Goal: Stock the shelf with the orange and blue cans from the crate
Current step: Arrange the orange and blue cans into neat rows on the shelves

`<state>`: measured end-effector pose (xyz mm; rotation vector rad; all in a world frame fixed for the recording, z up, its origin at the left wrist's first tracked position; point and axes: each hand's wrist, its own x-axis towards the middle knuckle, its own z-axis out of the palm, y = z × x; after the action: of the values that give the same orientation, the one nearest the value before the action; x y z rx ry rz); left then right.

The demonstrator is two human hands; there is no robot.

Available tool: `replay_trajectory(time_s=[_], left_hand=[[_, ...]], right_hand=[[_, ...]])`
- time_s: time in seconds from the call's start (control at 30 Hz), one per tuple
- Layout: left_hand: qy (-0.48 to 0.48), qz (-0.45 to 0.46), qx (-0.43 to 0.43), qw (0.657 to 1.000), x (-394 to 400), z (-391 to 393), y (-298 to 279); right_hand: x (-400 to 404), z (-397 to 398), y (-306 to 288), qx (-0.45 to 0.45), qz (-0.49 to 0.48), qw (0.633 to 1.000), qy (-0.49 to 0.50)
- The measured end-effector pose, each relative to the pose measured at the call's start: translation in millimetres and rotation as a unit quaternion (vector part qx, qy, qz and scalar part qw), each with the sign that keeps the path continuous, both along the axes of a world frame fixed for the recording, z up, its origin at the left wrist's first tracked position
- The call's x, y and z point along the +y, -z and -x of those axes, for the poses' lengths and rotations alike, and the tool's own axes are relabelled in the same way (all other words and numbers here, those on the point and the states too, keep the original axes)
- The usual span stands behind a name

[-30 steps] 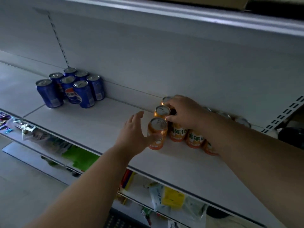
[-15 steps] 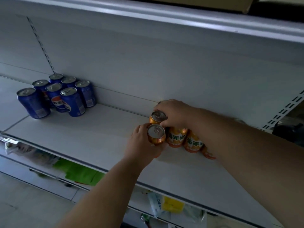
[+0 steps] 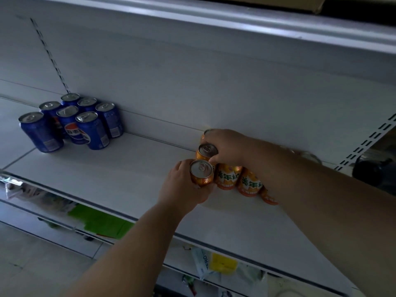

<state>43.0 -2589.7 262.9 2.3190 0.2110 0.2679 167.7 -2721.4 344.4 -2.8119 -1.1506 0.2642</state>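
The left hand (image 3: 182,185) grips the front orange can (image 3: 201,172); the right hand (image 3: 227,146) pinches the second orange can (image 3: 206,152). Shoving either could topple the touching orange row (image 3: 240,179) toward the shelf (image 3: 128,168) front edge.

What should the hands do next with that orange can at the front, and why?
Probably let go of it. The left hand wraps the front orange can, which already stands upright on the shelf against the other orange cans. The right hand steadies the can behind, so both could likely release.

Orange cans (image 3: 226,177) with green lettering — blue cans (image 3: 92,130), white shelf (image 3: 128,168).
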Motion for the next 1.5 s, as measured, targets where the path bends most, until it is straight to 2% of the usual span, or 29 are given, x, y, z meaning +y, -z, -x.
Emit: replay_trajectory(time_s=[0.07,0.17,0.3,0.43,0.57,0.7,0.8,0.97,1.03,1.13,1.23,1.5], left_hand=[[0.009,-0.002,0.009,1.000,1.2,0.3,-3.4],[0.028,-0.005,0.011,1.000,5.6,0.7,-11.0],[0.069,-0.085,0.006,0.994,17.9,-0.4,-27.2],[0.128,-0.172,0.001,0.977,31.7,-7.8,-45.1],[0.195,-0.274,-0.020,0.942,32.3,-16.4,-62.8],[0.252,-0.322,0.078,0.909,24.7,-32.9,-65.8],[0.276,-0.341,0.127,0.890,21.9,-40.8,-60.8],[0.289,-0.344,0.129,0.884,23.5,-40.6,-55.8],[0.289,-0.340,0.128,0.886,23.7,-39.7,-54.2],[0.287,-0.334,0.120,0.890,23.2,-38.5,-51.0],[0.287,-0.333,0.113,0.891,23.1,-38.1,-49.3],[0.256,-0.343,0.074,0.901,22.4,-34.1,-44.4]], right_hand=[[-4.3,4.9,1.2,0.001,-0.025,1.000,0.005],[-17.8,25.9,7.6,-0.047,-0.125,0.990,0.037],[-36.2,79.0,25.5,-0.102,-0.261,0.953,0.114],[-40.6,109.1,63.2,-0.037,-0.336,0.926,0.169],[-22.4,117.8,84.8,0.024,-0.316,0.917,0.243],[2.2,122.3,94.7,-0.002,-0.292,0.911,0.292],[8.5,123.2,103.1,0.006,-0.279,0.923,0.265],[12.4,121.3,107.7,0.001,-0.236,0.937,0.257],[13.2,123.3,102.3,0.034,-0.263,0.927,0.264],[12.4,123.5,96.3,0.035,-0.252,0.928,0.274],[10.4,122.7,96.6,0.066,-0.309,0.903,0.291],[-18.7,128.9,97.4,0.066,-0.323,0.900,0.285]])
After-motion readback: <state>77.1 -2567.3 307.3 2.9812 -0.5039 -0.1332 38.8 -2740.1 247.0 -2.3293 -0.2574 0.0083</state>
